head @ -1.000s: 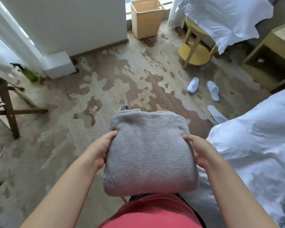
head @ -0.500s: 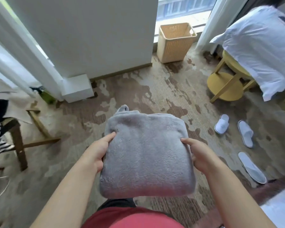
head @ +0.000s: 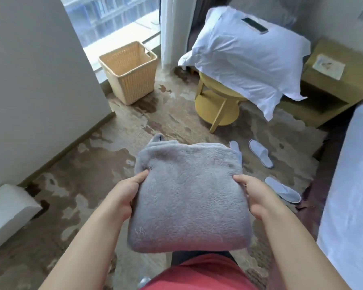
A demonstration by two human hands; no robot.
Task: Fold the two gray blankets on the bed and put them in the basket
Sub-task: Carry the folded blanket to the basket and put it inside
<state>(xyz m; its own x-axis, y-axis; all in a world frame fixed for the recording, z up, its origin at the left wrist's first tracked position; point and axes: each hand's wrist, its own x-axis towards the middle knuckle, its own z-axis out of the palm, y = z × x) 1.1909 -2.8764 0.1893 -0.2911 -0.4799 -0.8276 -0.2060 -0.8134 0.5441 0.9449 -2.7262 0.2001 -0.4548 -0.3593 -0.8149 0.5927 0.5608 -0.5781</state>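
Observation:
A folded gray blanket point(head: 189, 195) is carried flat in front of my chest, above the carpet. My left hand point(head: 125, 194) grips its left edge, thumb on top and fingers underneath. My right hand point(head: 255, 195) grips its right edge the same way. The woven tan basket point(head: 130, 80) stands on the floor by the window, ahead and to the left, and looks empty. The white bed point(head: 352, 195) runs along the right edge of the view. No second gray blanket is in sight.
A yellow round side table point(head: 216, 109) with a white pillow point(head: 245, 59) on it stands right of the basket. Three white slippers point(head: 260, 152) lie on the carpet. A wall point(head: 29, 80) and a white block point(head: 6, 212) are at left, a wooden nightstand point(head: 333, 84) at right.
My view has turned right and moved toward the window. The basket appears larger and nearer. The blanket stays in both hands in the same grip.

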